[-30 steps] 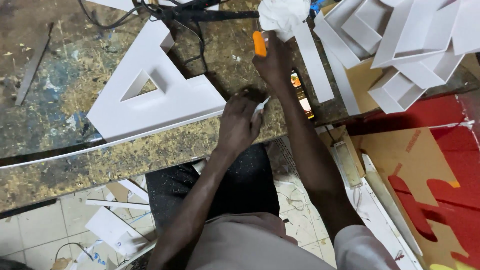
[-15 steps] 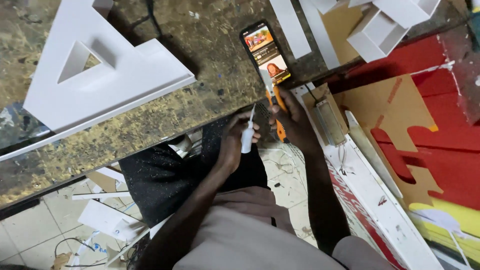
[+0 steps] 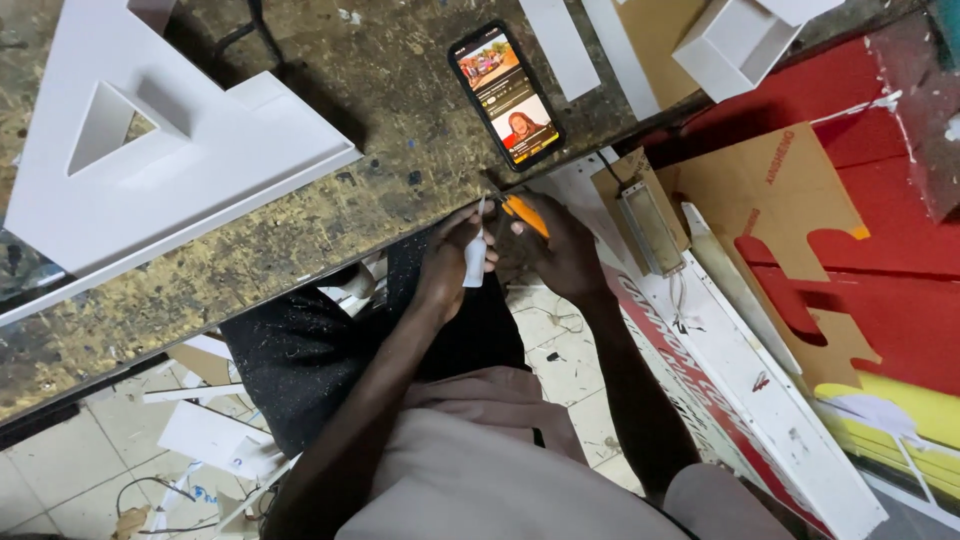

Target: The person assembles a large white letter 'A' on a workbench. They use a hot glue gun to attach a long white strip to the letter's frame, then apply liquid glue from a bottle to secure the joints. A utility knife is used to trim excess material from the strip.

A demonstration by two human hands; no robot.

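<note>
Fingers point(image 3: 478, 222) of the left hand point(image 3: 448, 262) pinch a small white plastic piece point(image 3: 474, 258), held upright just below the edge of the worn, paint-spattered wooden surface point(image 3: 300, 225). Right hand point(image 3: 560, 250) fingers wrapped tight around an orange-handled utility knife point(image 3: 524, 215), tip meeting the top of the white piece. Both hands sit close together, just below the black smartphone with lit screen point(image 3: 505, 95), which lies flat on the surface. Left of the phone: large white triangular foam-board letter shape point(image 3: 200, 165) on the surface. Right of the phone: white strips, white open box form point(image 3: 735, 45), brown cardboard cutout point(image 3: 790, 200) over red sheet point(image 3: 880, 300). Below the phone, person's dark-clothed lap point(image 3: 300, 350), scraps on tiled floor point(image 3: 60, 470).
</note>
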